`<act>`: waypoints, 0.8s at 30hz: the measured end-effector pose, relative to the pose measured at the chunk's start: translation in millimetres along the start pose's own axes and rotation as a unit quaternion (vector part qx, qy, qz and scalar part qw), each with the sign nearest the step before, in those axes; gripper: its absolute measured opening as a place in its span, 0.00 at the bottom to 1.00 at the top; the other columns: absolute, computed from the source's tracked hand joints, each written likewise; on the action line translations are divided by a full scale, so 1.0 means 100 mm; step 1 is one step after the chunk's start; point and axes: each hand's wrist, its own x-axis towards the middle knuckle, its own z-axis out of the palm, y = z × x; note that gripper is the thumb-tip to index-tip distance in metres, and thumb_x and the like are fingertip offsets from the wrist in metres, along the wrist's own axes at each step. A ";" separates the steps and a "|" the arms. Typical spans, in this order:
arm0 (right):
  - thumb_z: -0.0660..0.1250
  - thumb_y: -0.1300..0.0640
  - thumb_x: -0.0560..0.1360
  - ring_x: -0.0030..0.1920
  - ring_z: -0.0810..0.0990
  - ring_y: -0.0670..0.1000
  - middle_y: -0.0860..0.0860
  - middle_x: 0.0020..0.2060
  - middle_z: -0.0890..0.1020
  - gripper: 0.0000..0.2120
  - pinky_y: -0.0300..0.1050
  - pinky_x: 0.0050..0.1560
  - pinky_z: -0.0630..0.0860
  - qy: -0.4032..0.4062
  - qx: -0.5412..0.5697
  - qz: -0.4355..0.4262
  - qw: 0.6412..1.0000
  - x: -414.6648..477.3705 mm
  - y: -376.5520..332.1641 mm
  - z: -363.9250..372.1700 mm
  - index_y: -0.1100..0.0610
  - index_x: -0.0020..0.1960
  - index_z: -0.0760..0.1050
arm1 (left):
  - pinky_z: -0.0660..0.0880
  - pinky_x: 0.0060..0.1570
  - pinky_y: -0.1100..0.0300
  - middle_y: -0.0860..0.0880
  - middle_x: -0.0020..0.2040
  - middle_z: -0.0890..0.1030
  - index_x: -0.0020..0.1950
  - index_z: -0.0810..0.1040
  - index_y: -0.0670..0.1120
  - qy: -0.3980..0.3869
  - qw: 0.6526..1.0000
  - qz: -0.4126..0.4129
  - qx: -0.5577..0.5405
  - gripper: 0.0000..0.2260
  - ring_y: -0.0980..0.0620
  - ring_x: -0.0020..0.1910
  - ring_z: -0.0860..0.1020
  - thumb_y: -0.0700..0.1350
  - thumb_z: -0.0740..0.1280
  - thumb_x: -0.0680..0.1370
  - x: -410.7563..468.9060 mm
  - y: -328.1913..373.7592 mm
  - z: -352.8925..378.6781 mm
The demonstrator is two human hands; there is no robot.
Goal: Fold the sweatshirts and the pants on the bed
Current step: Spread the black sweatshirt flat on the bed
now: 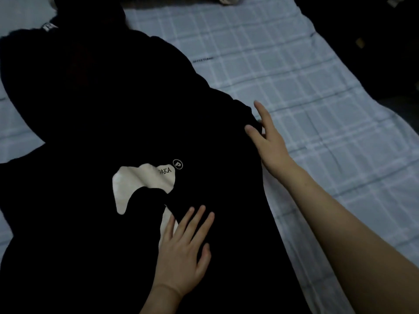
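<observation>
Pale checked sheet [294, 87] with a small printed label [203, 60]. Beige lump [226, 0] at its far edge, mostly cropped.

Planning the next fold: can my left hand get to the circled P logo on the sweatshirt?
Probably yes. The left hand lies flat on the black sweatshirt, and the circled P logo sits just beyond its fingertips, uncovered, with nothing between.
</observation>
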 end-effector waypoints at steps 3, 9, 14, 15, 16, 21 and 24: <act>0.69 0.63 0.77 0.49 0.81 0.37 0.44 0.52 0.82 0.22 0.39 0.54 0.76 0.024 0.046 -0.011 0.999 0.09 -0.07 0.10 0.52 0.70 0.73 | 0.54 0.75 0.44 0.54 0.79 0.60 0.80 0.57 0.55 0.008 1.000 0.002 0.005 0.30 0.54 0.78 0.57 0.52 0.59 0.77 0.00 0.01 0.00; 0.69 0.65 0.75 0.53 0.76 0.34 0.47 0.52 0.79 0.17 0.30 0.55 0.71 0.170 -0.051 -0.168 0.970 -0.37 -0.29 0.12 0.56 0.63 0.78 | 0.58 0.73 0.43 0.55 0.77 0.63 0.77 0.63 0.54 0.048 0.998 0.001 -0.037 0.28 0.54 0.77 0.59 0.50 0.60 0.76 0.01 0.06 -0.12; 0.64 0.66 0.77 0.52 0.78 0.54 0.58 0.54 0.78 0.18 0.42 0.54 0.74 0.102 -0.207 -0.306 0.924 -0.99 -0.34 0.18 0.61 0.67 0.77 | 0.59 0.73 0.42 0.51 0.76 0.67 0.72 0.71 0.48 0.207 0.969 0.035 -0.134 0.23 0.49 0.75 0.65 0.43 0.61 0.76 -0.14 0.17 -0.54; 0.62 0.64 0.79 0.50 0.78 0.57 0.59 0.54 0.79 0.17 0.46 0.53 0.75 0.075 -0.248 -0.333 0.907 -1.10 -0.31 0.23 0.62 0.67 0.77 | 0.60 0.73 0.44 0.50 0.75 0.68 0.70 0.73 0.48 0.244 0.960 0.037 -0.132 0.21 0.49 0.74 0.66 0.42 0.61 0.76 -0.13 0.17 -0.69; 0.59 0.61 0.80 0.48 0.79 0.59 0.60 0.53 0.80 0.17 0.49 0.50 0.76 0.042 -0.283 -0.358 0.889 -1.20 -0.28 0.28 0.63 0.66 0.77 | 0.62 0.73 0.46 0.50 0.74 0.70 0.68 0.74 0.47 0.274 0.952 0.029 -0.129 0.20 0.49 0.73 0.68 0.41 0.61 0.76 -0.10 0.15 -0.86; 0.60 0.53 0.78 0.46 0.82 0.56 0.54 0.55 0.83 0.20 0.48 0.44 0.80 -0.128 -0.442 -0.383 0.801 -1.44 -0.13 0.54 0.59 0.67 0.77 | 0.67 0.70 0.47 0.49 0.70 0.73 0.67 0.77 0.45 0.292 0.942 -0.062 -0.150 0.20 0.49 0.71 0.69 0.50 0.63 0.77 0.57 -0.05 -1.66; 0.70 0.55 0.72 0.51 0.82 0.54 0.52 0.61 0.81 0.25 0.48 0.49 0.80 -0.161 -0.470 -0.365 0.787 -1.45 -0.11 0.65 0.55 0.69 0.76 | 0.56 0.75 0.45 0.47 0.75 0.68 0.74 0.70 0.48 0.194 0.971 -0.064 -0.126 0.28 0.47 0.75 0.62 0.59 0.64 0.77 1.20 -0.12 -1.79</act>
